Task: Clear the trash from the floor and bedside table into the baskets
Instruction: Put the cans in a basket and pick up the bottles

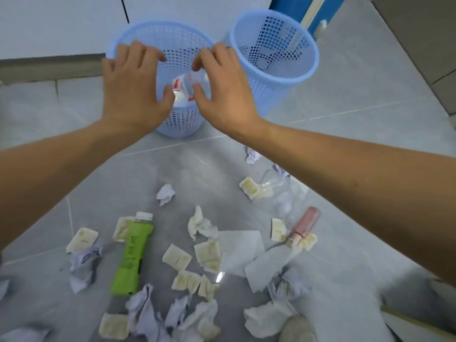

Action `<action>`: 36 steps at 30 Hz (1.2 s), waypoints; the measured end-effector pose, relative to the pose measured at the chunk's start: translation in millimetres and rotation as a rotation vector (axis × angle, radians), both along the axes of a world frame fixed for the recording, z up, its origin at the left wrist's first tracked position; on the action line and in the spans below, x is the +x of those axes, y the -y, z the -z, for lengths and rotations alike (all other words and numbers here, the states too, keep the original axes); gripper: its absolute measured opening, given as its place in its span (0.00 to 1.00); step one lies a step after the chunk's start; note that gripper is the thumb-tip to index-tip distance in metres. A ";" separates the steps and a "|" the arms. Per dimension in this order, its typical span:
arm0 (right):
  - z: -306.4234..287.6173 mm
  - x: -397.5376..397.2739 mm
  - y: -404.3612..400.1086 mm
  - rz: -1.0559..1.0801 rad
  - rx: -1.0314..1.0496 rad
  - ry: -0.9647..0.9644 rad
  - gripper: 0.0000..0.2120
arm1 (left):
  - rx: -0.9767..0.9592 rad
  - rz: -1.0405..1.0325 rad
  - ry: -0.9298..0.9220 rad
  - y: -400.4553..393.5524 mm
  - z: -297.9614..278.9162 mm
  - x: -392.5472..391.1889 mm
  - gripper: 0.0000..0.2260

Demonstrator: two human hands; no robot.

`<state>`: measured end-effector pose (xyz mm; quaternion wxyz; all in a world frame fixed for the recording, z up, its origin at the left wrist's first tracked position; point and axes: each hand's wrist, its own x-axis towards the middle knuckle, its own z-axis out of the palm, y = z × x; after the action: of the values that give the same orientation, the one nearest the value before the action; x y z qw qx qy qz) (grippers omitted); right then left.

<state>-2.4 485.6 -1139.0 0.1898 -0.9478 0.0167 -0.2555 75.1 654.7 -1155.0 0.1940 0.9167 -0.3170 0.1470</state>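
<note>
Two light blue mesh baskets stand on the grey tiled floor, the left basket (182,119) under my hands and the right basket (291,77) beside it. A crumpled clear plastic bottle with a red and white label (183,86) hangs in the left basket's mouth. My right hand (222,95) pinches its end between thumb and forefinger. My left hand (133,87) hovers over the basket's left rim with fingers spread, its thumb next to the bottle. Trash covers the near floor: a green bottle (132,255), a pink tube (304,223), crumpled tissues (201,225) and several cream wrappers (177,257).
A blue and white furniture leg (318,13) stands behind the right basket. A white wall with a grey skirting (49,67) runs along the back left. Flat paper sheets (269,267) and a clear plastic bag (278,193) lie among the trash.
</note>
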 end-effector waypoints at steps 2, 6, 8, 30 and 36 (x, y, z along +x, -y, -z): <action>-2.1 -29.6 -10.3 -0.019 0.008 0.025 0.08 | -0.042 0.000 -0.003 -7.9 -0.8 -31.5 0.19; 2.9 -84.7 -38.4 -0.102 0.005 -0.039 0.09 | -0.070 0.004 -0.003 -34.6 -2.1 -86.8 0.17; 5.3 -108.6 -47.3 -0.138 0.007 -0.096 0.09 | -0.053 0.021 -0.032 -48.0 -4.5 -103.9 0.16; -109.6 -213.9 -70.8 -0.295 0.062 -0.689 0.11 | 0.067 -0.102 -0.293 -132.8 -133.7 -227.7 0.14; -41.1 -204.2 -62.9 -0.248 0.122 -0.730 0.10 | 0.065 -0.171 -0.470 -119.8 -62.0 -226.9 0.15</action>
<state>-206.6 548.5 -1097.9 0.2569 -0.9582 -0.0165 0.1247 -151.8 774.5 -1093.0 0.2200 0.9548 -0.1890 -0.0646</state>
